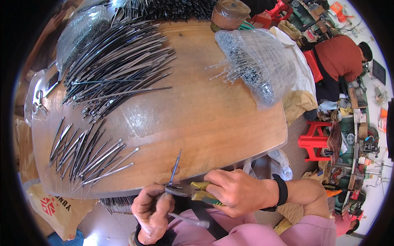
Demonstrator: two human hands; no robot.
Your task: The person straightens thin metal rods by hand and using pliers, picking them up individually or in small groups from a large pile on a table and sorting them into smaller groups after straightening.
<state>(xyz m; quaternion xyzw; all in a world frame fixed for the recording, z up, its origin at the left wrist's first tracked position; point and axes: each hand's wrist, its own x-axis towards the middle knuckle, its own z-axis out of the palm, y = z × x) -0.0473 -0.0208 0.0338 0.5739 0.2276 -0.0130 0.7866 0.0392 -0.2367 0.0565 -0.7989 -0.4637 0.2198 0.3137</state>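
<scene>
My right hand [232, 190] is wrapped round the yellow-and-green handles of a pair of pliers [200, 190]. The jaws meet a thin dark metal strip [175, 166], which points up over the table's near edge. Beside the jaws, my left hand [151, 209] pinches the strip between thumb and fingers. A grey rod-like piece [193, 220] sticks out below that hand; whether it belongs to the strip is hidden by the fingers. At the near left of the table lies a loose spread of thin metal strips [88, 153], some dark, some shiny, with fine wire-like ends.
A large pile of dark strips [119, 61] covers the table's [197, 119] far left. Plastic bags of thin metal rods [262, 65] stand far right. Scissors [39, 102] lie at the left edge. Right of the table are a red stool [315, 141] and a seated person [338, 57].
</scene>
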